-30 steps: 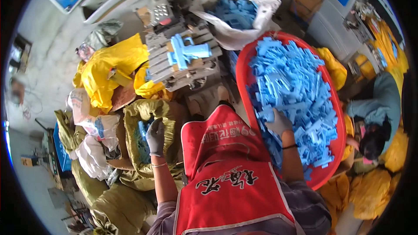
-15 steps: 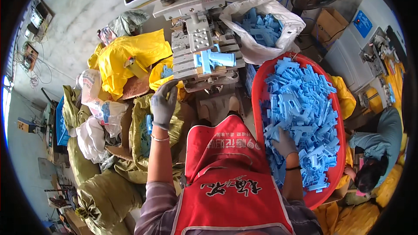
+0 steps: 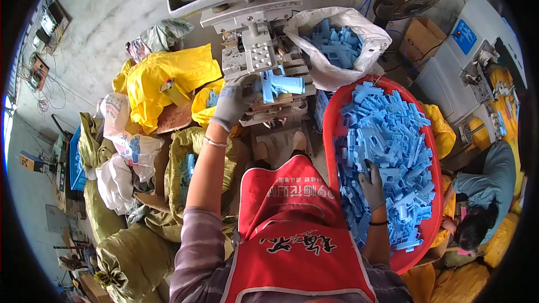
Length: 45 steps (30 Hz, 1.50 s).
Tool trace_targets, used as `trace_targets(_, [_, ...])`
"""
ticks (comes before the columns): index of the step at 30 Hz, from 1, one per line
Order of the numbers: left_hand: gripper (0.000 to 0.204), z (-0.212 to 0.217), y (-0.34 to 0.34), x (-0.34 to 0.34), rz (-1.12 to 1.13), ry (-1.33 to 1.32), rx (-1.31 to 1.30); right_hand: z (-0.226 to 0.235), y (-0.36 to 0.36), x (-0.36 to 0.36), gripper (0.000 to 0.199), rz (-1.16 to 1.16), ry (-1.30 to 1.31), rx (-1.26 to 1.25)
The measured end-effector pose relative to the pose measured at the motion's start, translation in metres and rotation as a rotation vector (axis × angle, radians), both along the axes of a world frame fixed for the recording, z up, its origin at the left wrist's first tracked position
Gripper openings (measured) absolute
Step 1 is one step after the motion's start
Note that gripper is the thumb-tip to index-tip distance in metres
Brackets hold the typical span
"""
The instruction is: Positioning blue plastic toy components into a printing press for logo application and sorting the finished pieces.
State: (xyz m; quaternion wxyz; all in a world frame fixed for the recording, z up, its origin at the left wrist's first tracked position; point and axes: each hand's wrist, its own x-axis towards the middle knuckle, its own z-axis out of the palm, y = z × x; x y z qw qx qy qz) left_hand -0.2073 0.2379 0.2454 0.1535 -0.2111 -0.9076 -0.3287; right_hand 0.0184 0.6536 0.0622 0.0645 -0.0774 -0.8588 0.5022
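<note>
Now: both gloved hands at work
Left hand (image 3: 231, 102) grips blue plastic part (image 3: 281, 85) on machine jig (image 3: 264, 62); right hand (image 3: 371, 184), fingers spread, rests on parts inside red tub (image 3: 331, 129) rim

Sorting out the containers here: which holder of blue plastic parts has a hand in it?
The red tub: the right hand is in its parts. The white bag is untouched.

Grey concrete floor (image 3: 106, 28), daylit

machine (image 3: 264, 62) ahead | tub (image 3: 432, 230) right | sacks (image 3: 135, 258) left
</note>
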Motion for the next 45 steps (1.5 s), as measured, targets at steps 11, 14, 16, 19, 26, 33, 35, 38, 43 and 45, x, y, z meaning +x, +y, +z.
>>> trace_targets(11, [0.033,-0.016,-0.021,0.012,0.064,0.235,0.203,0.115,-0.067,-0.131,0.054,0.159,0.343,-0.169])
trace_targets(14, [0.036,-0.033,-0.057,0.045,0.269,0.288,0.306,0.150,-0.104,-0.179,0.055,0.365,0.516,0.118])
trace_targets(16, [0.035,-0.053,-0.088,0.075,0.406,0.239,0.378,0.167,-0.128,-0.210,0.052,0.477,0.669,0.271])
trace_targets(19, [0.033,-0.088,-0.133,0.122,0.634,0.076,0.432,0.182,-0.155,-0.241,0.049,0.621,0.613,0.326])
trace_targets(26, [0.036,-0.169,-0.210,0.207,0.873,-0.110,0.259,0.193,-0.159,-0.247,0.049,0.836,0.505,0.621])
trace_targets(33, [0.043,-0.211,-0.223,0.216,0.917,-0.184,0.027,0.111,-0.049,-0.168,0.040,0.427,0.496,0.424])
trace_targets(35, [0.039,-0.214,-0.218,0.213,0.842,-0.217,0.125,0.070,-0.005,-0.135,0.038,0.304,0.247,0.468])
trace_targets(38, [0.035,-0.215,-0.203,0.203,0.754,-0.280,0.211,0.006,0.037,-0.084,0.043,0.145,-0.235,0.664])
trace_targets(43, [0.030,-0.201,-0.155,0.168,0.668,-0.326,0.172,-0.063,0.046,-0.068,0.065,-0.153,-0.152,0.780])
trace_targets(45, [0.027,-0.194,-0.132,0.158,0.555,-0.280,0.236,-0.073,0.045,-0.082,0.074,-0.213,-0.119,0.860])
